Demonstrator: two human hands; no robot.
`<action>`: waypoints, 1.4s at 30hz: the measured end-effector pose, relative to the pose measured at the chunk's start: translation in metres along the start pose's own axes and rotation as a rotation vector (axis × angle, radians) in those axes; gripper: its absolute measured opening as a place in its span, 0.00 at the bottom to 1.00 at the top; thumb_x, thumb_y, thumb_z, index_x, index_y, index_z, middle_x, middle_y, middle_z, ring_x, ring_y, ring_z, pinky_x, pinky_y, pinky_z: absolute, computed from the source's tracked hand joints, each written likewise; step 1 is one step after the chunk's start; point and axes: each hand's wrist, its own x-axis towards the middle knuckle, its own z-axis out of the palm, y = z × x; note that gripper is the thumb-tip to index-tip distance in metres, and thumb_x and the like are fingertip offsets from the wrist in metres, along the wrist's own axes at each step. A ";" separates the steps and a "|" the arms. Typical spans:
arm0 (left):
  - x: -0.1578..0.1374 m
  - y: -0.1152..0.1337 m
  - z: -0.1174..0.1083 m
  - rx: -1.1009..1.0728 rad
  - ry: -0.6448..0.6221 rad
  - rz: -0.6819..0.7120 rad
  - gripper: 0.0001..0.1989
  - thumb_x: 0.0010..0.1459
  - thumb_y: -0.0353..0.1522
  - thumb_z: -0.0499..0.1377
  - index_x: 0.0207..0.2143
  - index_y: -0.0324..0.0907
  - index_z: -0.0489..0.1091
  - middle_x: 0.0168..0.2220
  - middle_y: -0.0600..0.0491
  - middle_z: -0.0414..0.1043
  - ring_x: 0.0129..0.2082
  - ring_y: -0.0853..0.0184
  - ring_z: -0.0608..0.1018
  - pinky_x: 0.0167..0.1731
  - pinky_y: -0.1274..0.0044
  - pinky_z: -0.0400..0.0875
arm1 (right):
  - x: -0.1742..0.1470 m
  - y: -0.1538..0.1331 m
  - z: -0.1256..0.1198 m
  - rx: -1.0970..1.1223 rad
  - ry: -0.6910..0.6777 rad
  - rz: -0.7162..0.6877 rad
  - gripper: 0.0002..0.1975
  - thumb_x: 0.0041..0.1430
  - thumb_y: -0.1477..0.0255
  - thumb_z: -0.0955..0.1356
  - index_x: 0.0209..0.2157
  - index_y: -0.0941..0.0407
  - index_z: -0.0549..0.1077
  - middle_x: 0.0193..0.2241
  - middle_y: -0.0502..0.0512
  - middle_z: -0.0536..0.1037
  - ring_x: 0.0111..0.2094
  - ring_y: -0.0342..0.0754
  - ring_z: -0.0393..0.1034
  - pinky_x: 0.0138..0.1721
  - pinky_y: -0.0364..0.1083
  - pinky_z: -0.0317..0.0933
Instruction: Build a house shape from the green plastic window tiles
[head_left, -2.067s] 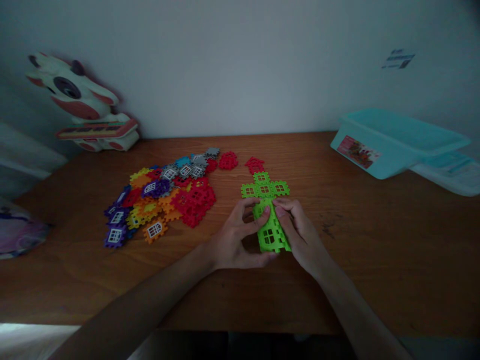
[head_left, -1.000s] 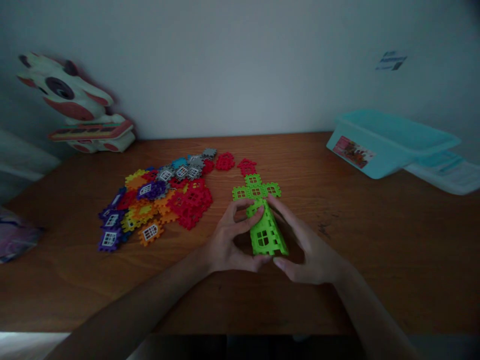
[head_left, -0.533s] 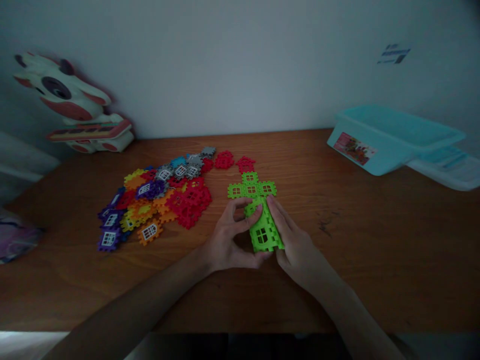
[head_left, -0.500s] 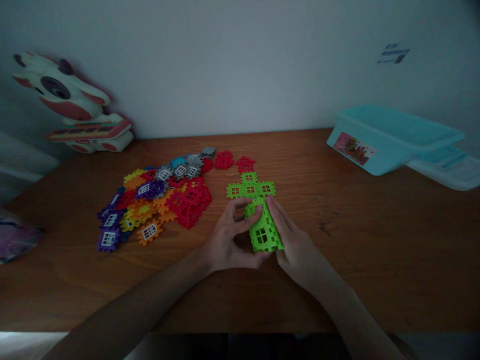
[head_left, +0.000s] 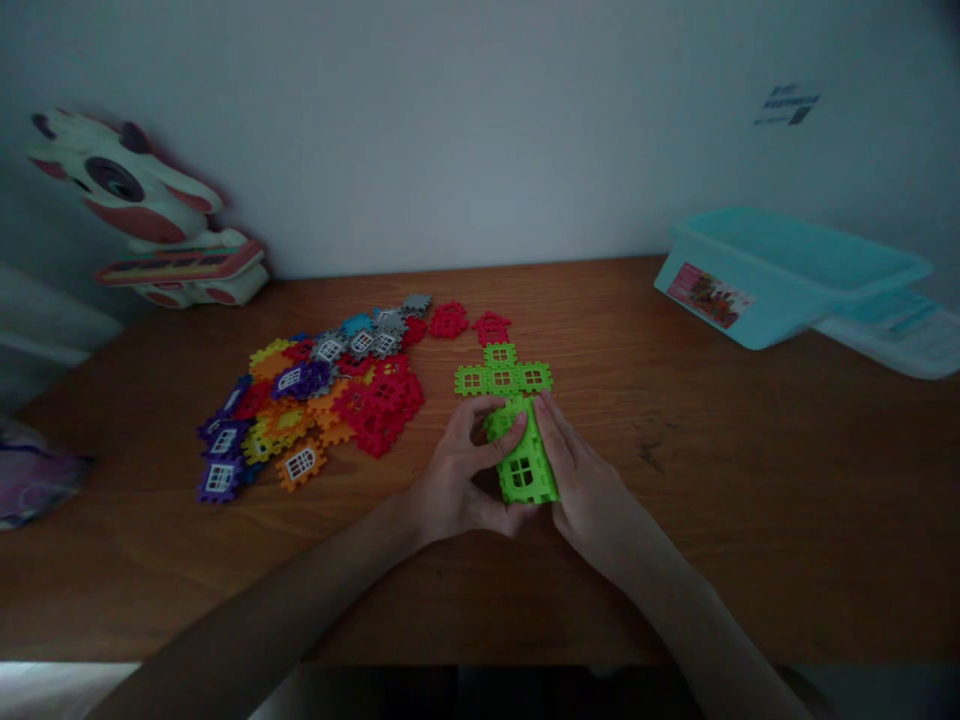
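Note:
Between my two hands is a green block assembly (head_left: 523, 476) made of interlocking plastic panels with window cut-outs. My left hand (head_left: 459, 470) grips its left side, thumb over the upper face and fingers curled round the far end. My right hand (head_left: 592, 490) presses along its right side with the fingers held together. Just beyond, a flat cross-like group of joined green window panels (head_left: 502, 379) lies on the table. A red house-shaped piece (head_left: 493, 327) lies behind that group.
To the left spreads a pile of interlocking panels (head_left: 300, 410) in purple, orange, yellow, red and grey. A cow toy with a keyboard (head_left: 184, 262) stands at the back left. A turquoise bin (head_left: 795, 275) sits at the back right, beside a pale lid (head_left: 900, 340).
The green assembly has turned slightly in my hands, so its right side face shows less. My right hand has closed in a little toward the left.

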 end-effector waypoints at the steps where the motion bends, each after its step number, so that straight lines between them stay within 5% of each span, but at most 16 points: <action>1: 0.000 0.000 0.000 -0.003 -0.002 -0.002 0.43 0.46 0.38 0.72 0.65 0.51 0.61 0.59 0.43 0.54 0.60 0.47 0.65 0.55 0.52 0.70 | 0.000 0.000 -0.001 0.002 -0.010 0.000 0.57 0.48 0.90 0.59 0.70 0.47 0.22 0.73 0.59 0.39 0.71 0.60 0.40 0.66 0.65 0.54; 12: 0.003 0.000 -0.004 -0.007 -0.069 -0.046 0.46 0.47 0.41 0.71 0.67 0.53 0.58 0.61 0.43 0.54 0.62 0.46 0.64 0.58 0.52 0.67 | 0.001 0.005 -0.012 0.120 -0.030 0.006 0.50 0.51 0.87 0.59 0.72 0.50 0.34 0.73 0.59 0.43 0.71 0.56 0.42 0.67 0.63 0.51; 18: 0.007 0.000 -0.011 -0.021 -0.118 -0.141 0.43 0.52 0.42 0.69 0.67 0.53 0.55 0.62 0.43 0.59 0.62 0.52 0.67 0.60 0.56 0.67 | 0.011 0.025 -0.025 0.106 0.071 0.069 0.43 0.44 0.85 0.61 0.64 0.51 0.61 0.64 0.59 0.64 0.65 0.57 0.60 0.64 0.60 0.57; 22: 0.008 -0.004 -0.009 -0.052 -0.069 -0.165 0.37 0.57 0.39 0.67 0.65 0.51 0.56 0.61 0.45 0.64 0.61 0.55 0.69 0.61 0.58 0.67 | 0.013 0.034 -0.028 0.098 0.162 0.142 0.32 0.48 0.83 0.63 0.56 0.54 0.71 0.52 0.62 0.72 0.54 0.57 0.70 0.55 0.59 0.66; 33: 0.005 -0.009 -0.002 -0.073 -0.057 -0.336 0.32 0.58 0.36 0.65 0.63 0.46 0.58 0.59 0.45 0.69 0.55 0.58 0.75 0.57 0.62 0.72 | 0.016 0.037 -0.031 0.425 0.139 0.349 0.25 0.52 0.80 0.64 0.52 0.51 0.73 0.47 0.56 0.81 0.45 0.53 0.77 0.46 0.54 0.71; 42: 0.004 -0.008 0.002 -0.031 -0.102 -0.340 0.39 0.56 0.41 0.67 0.65 0.46 0.55 0.60 0.43 0.66 0.58 0.55 0.73 0.58 0.59 0.70 | 0.014 0.029 -0.024 0.207 0.182 0.219 0.33 0.48 0.83 0.63 0.57 0.52 0.67 0.52 0.60 0.76 0.52 0.57 0.72 0.54 0.60 0.66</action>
